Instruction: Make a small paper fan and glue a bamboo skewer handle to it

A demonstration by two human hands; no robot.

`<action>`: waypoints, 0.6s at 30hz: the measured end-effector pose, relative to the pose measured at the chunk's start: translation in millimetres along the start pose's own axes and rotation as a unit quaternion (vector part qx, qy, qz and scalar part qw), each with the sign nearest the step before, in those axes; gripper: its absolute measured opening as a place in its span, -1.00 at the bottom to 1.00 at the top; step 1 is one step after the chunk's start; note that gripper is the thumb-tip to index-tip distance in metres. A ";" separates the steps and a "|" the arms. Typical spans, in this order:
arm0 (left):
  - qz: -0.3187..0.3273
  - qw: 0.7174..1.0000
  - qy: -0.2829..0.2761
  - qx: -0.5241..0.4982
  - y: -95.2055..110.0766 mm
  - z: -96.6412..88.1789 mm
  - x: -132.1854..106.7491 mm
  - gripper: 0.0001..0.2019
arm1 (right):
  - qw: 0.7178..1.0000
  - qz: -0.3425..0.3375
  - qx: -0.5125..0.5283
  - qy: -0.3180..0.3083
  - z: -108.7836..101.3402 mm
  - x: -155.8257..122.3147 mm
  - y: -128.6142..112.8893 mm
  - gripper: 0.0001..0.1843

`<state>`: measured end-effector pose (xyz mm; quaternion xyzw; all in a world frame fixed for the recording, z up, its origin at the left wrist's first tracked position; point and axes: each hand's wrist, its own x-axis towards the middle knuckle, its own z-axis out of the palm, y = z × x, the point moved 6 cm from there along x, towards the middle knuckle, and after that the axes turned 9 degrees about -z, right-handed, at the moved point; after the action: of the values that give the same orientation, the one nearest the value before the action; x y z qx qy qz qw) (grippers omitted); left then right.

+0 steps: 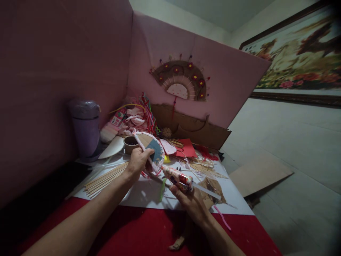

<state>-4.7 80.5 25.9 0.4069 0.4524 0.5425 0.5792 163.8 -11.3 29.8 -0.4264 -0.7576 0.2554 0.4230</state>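
Note:
My left hand (138, 160) is closed round the edge of a small half-round paper fan (152, 147), blue and tan with a pale trimmed rim, held tilted above the table. My right hand (189, 202) grips a patterned glue gun (178, 177) whose nozzle points left toward the fan's lower edge. A glue stick pokes out of the gun's back end to the right. Both hands hover over white paper (149, 193) that lies on a red tablecloth (149, 231).
Wooden skewers (106, 177) lie at the left. A purple lidded cup (85, 124), a tape roll (130, 143), ribbons, red paper (186, 147) and brown scraps crowd the back. A finished decorated fan (181, 80) hangs on the pink board; a cardboard sheet (259, 172) is on the floor.

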 end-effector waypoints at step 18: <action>0.001 1.000 -0.006 0.005 -0.9 -0.1 1.0 -0.77 | 1.000 0.015 -0.021 0.005 -1.9 -0.6 4.1 -0.66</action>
<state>-4.5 81.4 24.9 0.4135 0.4512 0.5385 0.5792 167.4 -9.8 27.5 -0.4477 -0.7542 0.2435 0.4140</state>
